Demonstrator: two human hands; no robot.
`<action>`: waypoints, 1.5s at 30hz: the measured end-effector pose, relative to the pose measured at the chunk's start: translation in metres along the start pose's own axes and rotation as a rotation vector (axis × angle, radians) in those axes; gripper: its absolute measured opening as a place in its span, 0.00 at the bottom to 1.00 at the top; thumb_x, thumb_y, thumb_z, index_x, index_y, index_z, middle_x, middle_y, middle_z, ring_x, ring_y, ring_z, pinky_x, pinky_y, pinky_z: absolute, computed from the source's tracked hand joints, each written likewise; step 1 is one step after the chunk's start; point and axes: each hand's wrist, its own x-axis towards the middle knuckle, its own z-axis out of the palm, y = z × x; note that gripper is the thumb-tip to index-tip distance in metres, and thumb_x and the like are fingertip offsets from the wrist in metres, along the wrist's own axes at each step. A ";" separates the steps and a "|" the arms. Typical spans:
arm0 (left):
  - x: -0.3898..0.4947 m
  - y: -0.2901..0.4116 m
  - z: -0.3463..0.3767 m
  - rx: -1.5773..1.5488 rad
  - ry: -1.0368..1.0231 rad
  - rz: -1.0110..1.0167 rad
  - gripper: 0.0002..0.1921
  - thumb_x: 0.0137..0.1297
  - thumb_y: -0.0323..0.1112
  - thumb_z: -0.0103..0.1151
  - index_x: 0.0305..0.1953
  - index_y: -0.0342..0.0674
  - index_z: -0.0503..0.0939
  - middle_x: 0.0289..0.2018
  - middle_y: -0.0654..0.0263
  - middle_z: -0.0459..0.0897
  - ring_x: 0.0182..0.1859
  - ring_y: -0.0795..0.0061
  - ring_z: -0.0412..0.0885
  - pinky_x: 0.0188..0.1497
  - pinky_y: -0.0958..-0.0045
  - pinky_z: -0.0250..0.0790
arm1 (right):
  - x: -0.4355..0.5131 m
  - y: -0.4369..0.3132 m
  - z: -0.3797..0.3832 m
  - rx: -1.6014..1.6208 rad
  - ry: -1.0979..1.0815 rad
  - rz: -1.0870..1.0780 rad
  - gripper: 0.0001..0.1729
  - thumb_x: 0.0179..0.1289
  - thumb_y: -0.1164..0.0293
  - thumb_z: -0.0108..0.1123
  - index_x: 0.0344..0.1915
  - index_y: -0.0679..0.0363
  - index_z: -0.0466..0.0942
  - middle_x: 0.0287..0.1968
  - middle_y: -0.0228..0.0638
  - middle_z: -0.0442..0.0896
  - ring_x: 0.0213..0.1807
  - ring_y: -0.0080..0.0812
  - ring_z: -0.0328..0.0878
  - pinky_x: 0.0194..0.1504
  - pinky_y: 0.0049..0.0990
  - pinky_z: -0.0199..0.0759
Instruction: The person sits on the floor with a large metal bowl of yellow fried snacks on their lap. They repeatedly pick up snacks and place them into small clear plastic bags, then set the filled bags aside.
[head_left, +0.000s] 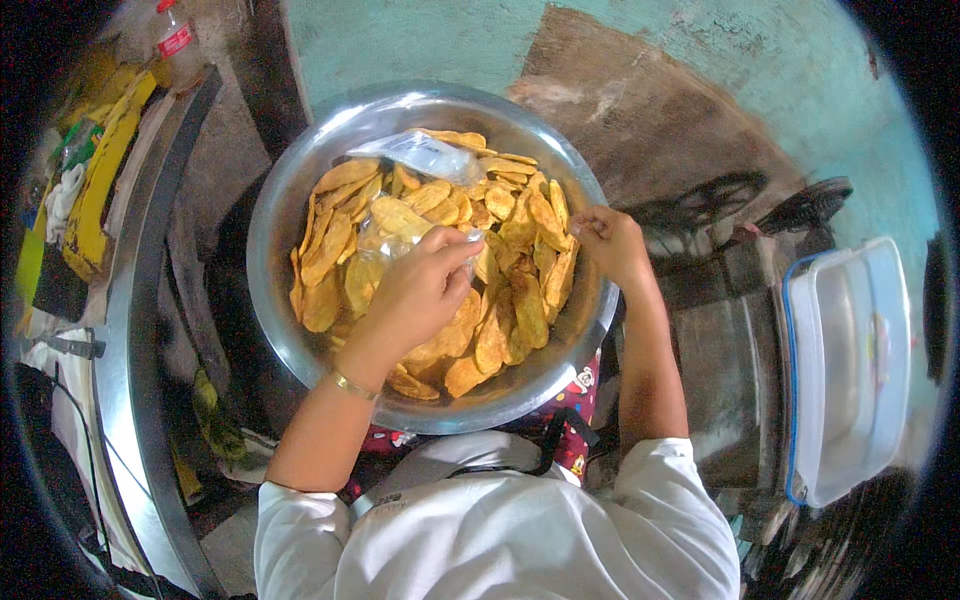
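A wide metal basin (281, 315) rests on my lap, filled with thin fried slices that look like banana chips (491, 341). My left hand (431, 289) pinches the rim of a clear plastic bag (379, 244), which lies over the chips with some slices inside. At the basin's right edge is my right hand (611, 244), fingers curled together; whether it holds anything is too small to tell. A stack of clear plastic bags (424, 154) lies on the chips near the far side of the basin.
To the left, a metal-edged table (124, 375) bears a plastic bottle with a red cap (176, 45) and a yellow object (109, 180). A clear plastic container with a blue rim (847, 375) stands at the right, near a dark round fan-like object (806, 202). A green wall (420, 41) rises beyond the basin.
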 end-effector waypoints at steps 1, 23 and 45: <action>0.000 0.000 0.000 0.008 0.002 -0.007 0.14 0.65 0.27 0.56 0.52 0.38 0.81 0.49 0.56 0.79 0.47 0.62 0.81 0.49 0.67 0.74 | -0.003 0.005 0.002 -0.141 0.012 0.035 0.13 0.61 0.65 0.68 0.41 0.60 0.84 0.34 0.40 0.86 0.36 0.36 0.84 0.39 0.33 0.75; -0.001 -0.003 -0.003 0.121 0.004 -0.001 0.11 0.59 0.20 0.52 0.40 0.42 0.82 0.45 0.57 0.77 0.50 0.55 0.79 0.54 0.60 0.71 | -0.001 0.016 0.040 -0.061 0.099 0.160 0.12 0.56 0.65 0.72 0.34 0.61 0.85 0.31 0.39 0.86 0.33 0.32 0.83 0.38 0.31 0.74; -0.001 -0.004 -0.004 0.130 -0.040 -0.062 0.10 0.60 0.22 0.54 0.42 0.41 0.79 0.52 0.56 0.76 0.56 0.53 0.76 0.59 0.60 0.70 | -0.002 0.012 0.041 0.283 -0.112 0.118 0.13 0.59 0.64 0.70 0.35 0.64 0.83 0.31 0.39 0.87 0.29 0.28 0.82 0.35 0.28 0.73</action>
